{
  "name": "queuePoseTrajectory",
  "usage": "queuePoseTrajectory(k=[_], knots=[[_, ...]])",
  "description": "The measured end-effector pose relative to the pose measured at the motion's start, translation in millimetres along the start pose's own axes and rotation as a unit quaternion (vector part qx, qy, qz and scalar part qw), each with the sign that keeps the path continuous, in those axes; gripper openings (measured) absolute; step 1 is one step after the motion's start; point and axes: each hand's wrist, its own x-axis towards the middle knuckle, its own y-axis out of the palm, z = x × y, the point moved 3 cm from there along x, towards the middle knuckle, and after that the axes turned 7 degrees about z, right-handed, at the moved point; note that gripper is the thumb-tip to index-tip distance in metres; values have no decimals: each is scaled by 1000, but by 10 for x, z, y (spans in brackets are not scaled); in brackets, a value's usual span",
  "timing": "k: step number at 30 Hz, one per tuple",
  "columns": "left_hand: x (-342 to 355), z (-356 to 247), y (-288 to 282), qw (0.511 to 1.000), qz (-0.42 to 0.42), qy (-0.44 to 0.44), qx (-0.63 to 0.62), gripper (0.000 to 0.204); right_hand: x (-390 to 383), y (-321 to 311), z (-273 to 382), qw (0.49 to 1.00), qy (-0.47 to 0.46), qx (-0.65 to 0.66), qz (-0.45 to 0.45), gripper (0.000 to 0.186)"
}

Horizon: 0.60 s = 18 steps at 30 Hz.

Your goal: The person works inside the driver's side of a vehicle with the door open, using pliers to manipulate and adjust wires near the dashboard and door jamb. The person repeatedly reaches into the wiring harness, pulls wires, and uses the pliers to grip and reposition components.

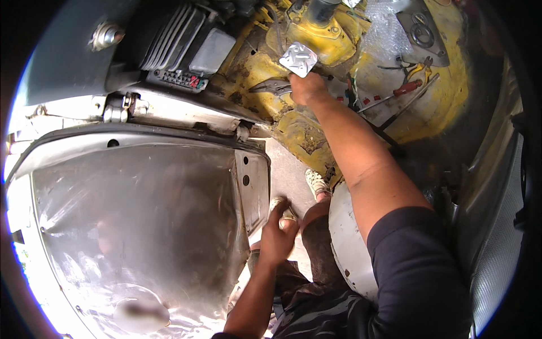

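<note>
A careless nudge from the right hand [308, 88] at the pliers [275, 86], its fingers' grip impossible to tell, could dislodge them; the left hand [277, 242] hangs, fingers apart.

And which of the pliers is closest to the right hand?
The grey metal pliers, just left of the right hand; the yellow-handled pliers lie farther off, to its right.

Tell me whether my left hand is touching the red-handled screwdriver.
Apart. The head view plainly shows a wide gap between the left hand and the red-handled screwdriver.
</note>
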Motion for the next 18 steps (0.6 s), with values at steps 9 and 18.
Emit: queuePoseTrajectory(k=[9, 18], knots=[[-1565, 1077, -150, 987, -90, 17, 134, 36, 56, -63, 446, 997, -36, -69, 17, 40], [-1569, 1262, -179, 982, -158, -36, 101, 29, -383, -235, 1684, 611, -168, 774, 15, 35]])
